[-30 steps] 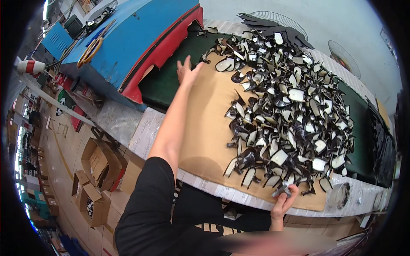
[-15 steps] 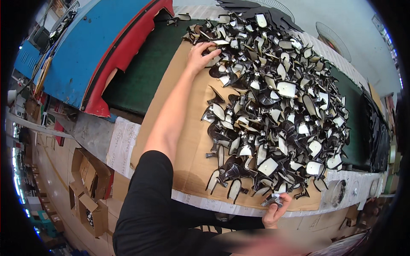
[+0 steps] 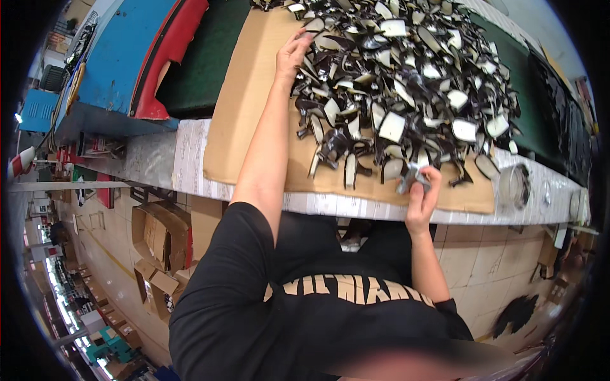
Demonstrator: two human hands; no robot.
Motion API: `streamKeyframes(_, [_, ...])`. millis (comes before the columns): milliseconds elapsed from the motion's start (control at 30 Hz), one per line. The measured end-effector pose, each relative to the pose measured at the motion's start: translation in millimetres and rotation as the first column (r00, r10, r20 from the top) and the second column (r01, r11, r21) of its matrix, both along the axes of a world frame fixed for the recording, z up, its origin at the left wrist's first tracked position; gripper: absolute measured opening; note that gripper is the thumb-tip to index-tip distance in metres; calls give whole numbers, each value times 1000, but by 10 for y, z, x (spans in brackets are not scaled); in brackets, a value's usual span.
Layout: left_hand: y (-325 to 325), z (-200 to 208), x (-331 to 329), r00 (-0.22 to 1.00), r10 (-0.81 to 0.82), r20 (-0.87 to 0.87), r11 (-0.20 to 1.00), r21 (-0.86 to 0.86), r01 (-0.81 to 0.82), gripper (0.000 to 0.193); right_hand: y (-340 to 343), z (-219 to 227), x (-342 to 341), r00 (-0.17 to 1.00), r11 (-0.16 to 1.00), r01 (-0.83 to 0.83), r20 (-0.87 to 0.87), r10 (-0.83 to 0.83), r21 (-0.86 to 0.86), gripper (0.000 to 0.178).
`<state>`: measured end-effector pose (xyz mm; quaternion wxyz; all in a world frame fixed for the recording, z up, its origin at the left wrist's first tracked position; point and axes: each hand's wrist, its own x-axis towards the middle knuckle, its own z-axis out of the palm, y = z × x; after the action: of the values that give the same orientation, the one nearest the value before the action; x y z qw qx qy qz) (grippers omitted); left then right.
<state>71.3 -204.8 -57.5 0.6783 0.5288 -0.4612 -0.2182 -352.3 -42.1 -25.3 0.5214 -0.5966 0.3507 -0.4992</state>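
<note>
A big heap of glossy black shoe heels (image 3: 381, 95), many with pale cup-shaped faces, covers a flat cardboard sheet (image 3: 260, 76). My left hand (image 3: 293, 58) is at the heap's left edge, slightly blurred. Its fingers are closed on a heel with a pale face (image 3: 315, 25), though the exact grip is partly hidden. At the near edge of the heap, my right hand (image 3: 420, 203) pinches a small grey, shiny piece (image 3: 413, 181) between thumb and fingers. Several heels lie just beyond it, among them a pale-faced one (image 3: 393, 169).
The cardboard rests on a long table with a dark green top (image 3: 200, 60) and a whitish covered front edge (image 3: 190, 149). A blue machine panel with a red edge (image 3: 155, 82) stands at left. Clear round containers (image 3: 516, 185) sit at right. Open cartons (image 3: 162, 232) stand on the floor.
The view has tipped down toward my body. My left hand has come nearer along the heap's left edge. My right hand stays at the near edge with the grey piece.
</note>
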Motion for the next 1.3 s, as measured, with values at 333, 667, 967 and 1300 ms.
streamKeyframes(333, [602, 15, -594, 941, 310, -135, 948, -28, -316, 39, 9, -53, -21, 997, 995, 3, 81, 5, -99, 28])
streamKeyframes(667, [1249, 497, -535, 965, 257, -51, 951, 193, -243, 61, 22, -6, -36, 998, 998, -8, 55, 11, -68, 28])
streamKeyframes(967, [2725, 744, -1663, 957, -219, 189, 898, 424, 122, 23, 138, 377, -407, 982, 1000, 18, 189, -19, 7, 22])
streamKeyframes(1300, [2920, 861, -1786, 924, -280, 261, 873, 470, 132, 34, -705, 1214, -2366, 571, 687, 591, -382, -726, -423, 30])
